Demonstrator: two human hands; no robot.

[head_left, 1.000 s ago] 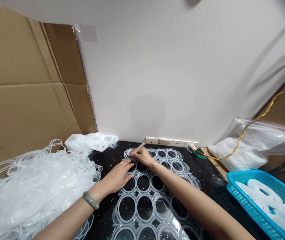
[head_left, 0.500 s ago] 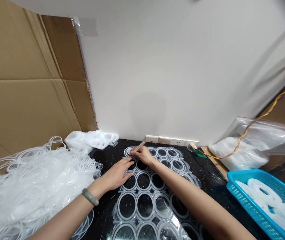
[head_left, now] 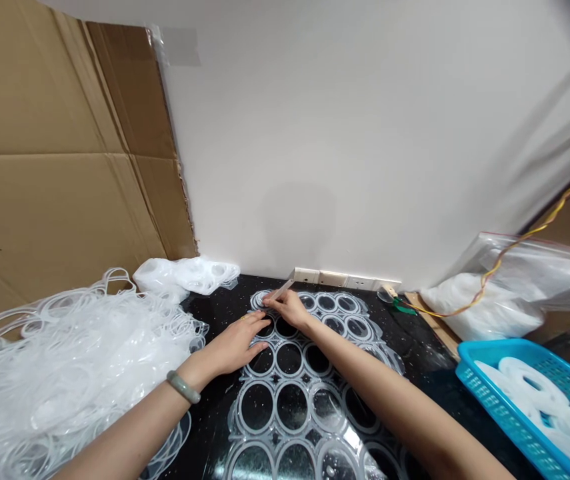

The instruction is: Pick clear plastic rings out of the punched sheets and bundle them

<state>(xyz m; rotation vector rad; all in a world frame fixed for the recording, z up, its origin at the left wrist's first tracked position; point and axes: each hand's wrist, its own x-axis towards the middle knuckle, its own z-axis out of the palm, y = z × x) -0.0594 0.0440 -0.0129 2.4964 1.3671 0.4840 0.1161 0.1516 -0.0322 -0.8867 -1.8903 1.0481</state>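
A translucent sheet of joined rings [head_left: 292,380] lies on the black speckled tabletop, the dark surface showing through its round openings. My left hand [head_left: 237,343] rests on the sheet's left edge, fingers spread. At the far left corner, my right hand [head_left: 289,310] pinches a thin pale flat stick [head_left: 283,289], which slants up to the right. Its lower end is by the ring [head_left: 259,300] in that corner; whether they touch is hidden by my fingers.
Left is a heap of clear ring-shaped scraps [head_left: 79,380], with a white plastic bundle [head_left: 187,275] behind. A blue basket [head_left: 469,360] holding white rings stands right. Along the wall run sockets [head_left: 335,279] and a yellow-brown wire [head_left: 485,280]. Cardboard [head_left: 65,200] stands left.
The view has shifted slightly. Both hands stay at nearly the same places on the sheet, and the right one still pinches the pale stick.
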